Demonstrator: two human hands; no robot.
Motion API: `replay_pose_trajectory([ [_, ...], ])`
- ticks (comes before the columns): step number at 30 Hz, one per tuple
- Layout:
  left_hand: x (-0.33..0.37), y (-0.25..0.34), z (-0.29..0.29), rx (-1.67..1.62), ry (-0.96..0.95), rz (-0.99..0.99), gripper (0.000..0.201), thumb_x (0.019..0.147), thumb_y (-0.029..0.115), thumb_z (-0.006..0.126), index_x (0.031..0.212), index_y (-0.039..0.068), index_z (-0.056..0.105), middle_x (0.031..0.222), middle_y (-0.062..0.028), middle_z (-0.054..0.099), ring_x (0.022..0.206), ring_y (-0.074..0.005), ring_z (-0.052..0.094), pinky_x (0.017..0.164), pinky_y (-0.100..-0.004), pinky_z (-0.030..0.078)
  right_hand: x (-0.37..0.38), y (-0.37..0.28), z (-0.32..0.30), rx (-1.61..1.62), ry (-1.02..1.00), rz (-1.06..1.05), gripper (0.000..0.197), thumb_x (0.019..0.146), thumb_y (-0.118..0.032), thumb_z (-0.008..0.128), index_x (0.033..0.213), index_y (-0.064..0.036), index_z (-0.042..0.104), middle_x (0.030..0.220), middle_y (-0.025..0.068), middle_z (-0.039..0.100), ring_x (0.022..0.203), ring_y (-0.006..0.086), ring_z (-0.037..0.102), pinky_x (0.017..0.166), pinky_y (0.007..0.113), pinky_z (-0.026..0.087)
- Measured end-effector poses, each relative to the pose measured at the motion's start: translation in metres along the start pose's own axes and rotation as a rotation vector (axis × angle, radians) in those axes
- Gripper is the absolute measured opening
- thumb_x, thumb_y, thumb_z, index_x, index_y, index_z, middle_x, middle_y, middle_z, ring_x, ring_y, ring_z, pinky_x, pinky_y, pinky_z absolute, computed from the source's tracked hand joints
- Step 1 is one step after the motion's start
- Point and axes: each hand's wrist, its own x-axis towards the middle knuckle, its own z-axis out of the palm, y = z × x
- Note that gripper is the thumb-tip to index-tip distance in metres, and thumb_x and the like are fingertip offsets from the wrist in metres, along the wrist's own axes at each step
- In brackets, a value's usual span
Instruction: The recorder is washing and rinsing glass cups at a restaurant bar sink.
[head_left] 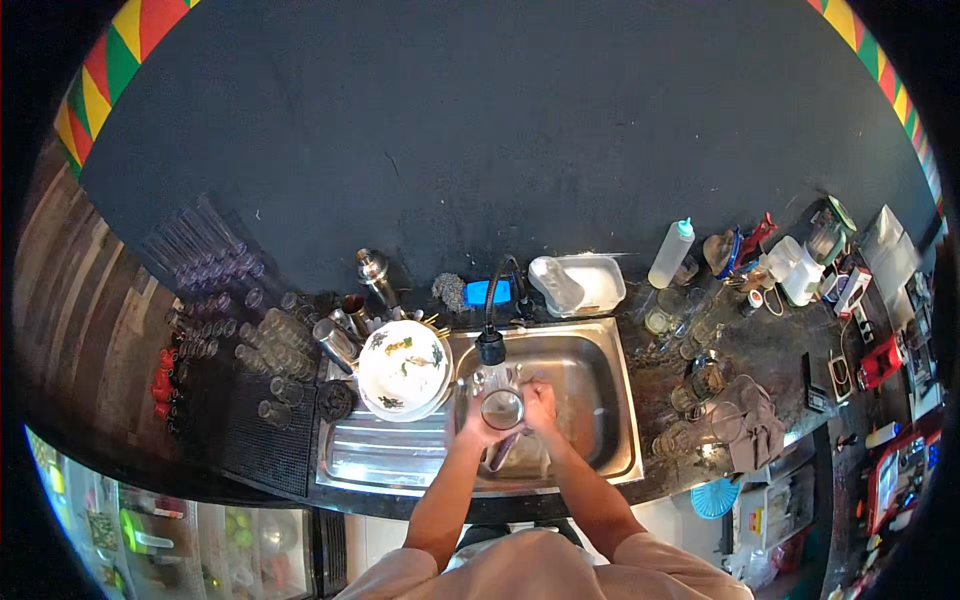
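Over the steel sink (627, 440), my left hand (482, 428) is closed around a clear drinking glass (502, 409), its round mouth facing up toward me. Close against the glass's right side is my right hand (540, 405), fingers curled in; what they grip, if anything, is hidden. The black faucet (490, 345) hangs just beyond the glass. Below the hands, a dark elongated item (500, 454) shows in the basin, too unclear to name. A stack of white plates (402, 370) with food scraps stands left of the basin.
Metal cups (334, 340) and a cocktail shaker (373, 270) stand behind the plates, many glasses (275, 345) farther left. Behind the sink are a blue sponge (487, 293) and a white tub (603, 284). Glassware and a grey cloth (755, 425) lie on the right counter.
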Motion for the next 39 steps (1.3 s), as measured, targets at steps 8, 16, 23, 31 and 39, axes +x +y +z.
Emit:
replay_pose_trajectory([
  [8,0.015,-0.014,-0.025,0.143,0.128,0.203,0.045,0.089,0.041,0.028,0.104,0.007,0.054,0.102,-0.0078,0.057,0.095,-0.024,0.053,0.084,-0.0383,0.041,0.0,0.04,0.028,0.291,0.141,0.648,0.015,0.07,-0.013,0.057,0.064,0.0002,0.056,0.06,0.0029,0.053,0.05,0.0112,0.045,0.045,0.031,0.034],
  [16,-0.013,-0.018,-0.027,0.556,0.449,0.458,0.046,0.086,0.038,0.03,0.103,0.003,0.056,0.103,-0.0112,0.056,0.096,-0.0239,0.052,0.083,-0.0336,0.039,-0.005,0.012,0.034,0.784,-0.098,0.998,0.032,0.075,-0.025,0.055,0.09,0.0035,0.058,0.082,0.012,0.061,0.067,0.0224,0.058,0.061,0.034,0.045],
  [23,0.023,-0.009,-0.06,0.699,0.483,0.709,0.04,0.088,0.032,0.03,0.103,0.005,0.054,0.101,-0.0093,0.055,0.095,-0.0184,0.05,0.084,-0.0329,0.037,0.001,0.027,0.054,0.88,-0.069,0.919,0.018,0.074,-0.018,0.055,0.073,-0.0001,0.059,0.068,0.0068,0.057,0.055,0.0164,0.051,0.051,0.032,0.042],
  [31,0.034,-0.001,-0.024,0.265,0.361,0.365,0.037,0.086,0.035,0.035,0.103,0.009,0.054,0.101,-0.0051,0.057,0.094,-0.0203,0.052,0.081,-0.0346,0.04,0.016,-0.027,0.02,0.031,0.359,0.583,0.029,0.065,-0.012,0.052,0.043,0.0023,0.042,0.038,0.0021,0.034,0.039,0.0102,0.033,0.039,0.035,0.027],
  [39,0.026,-0.011,-0.02,0.324,0.211,0.197,0.035,0.086,0.036,0.03,0.108,0.017,0.05,0.106,0.0013,0.055,0.096,-0.018,0.049,0.08,-0.0365,0.035,0.028,-0.022,-0.009,0.001,0.183,0.556,0.03,0.066,-0.014,0.053,0.043,0.0017,0.043,0.037,0.0023,0.035,0.037,0.0098,0.033,0.038,0.034,0.027],
])
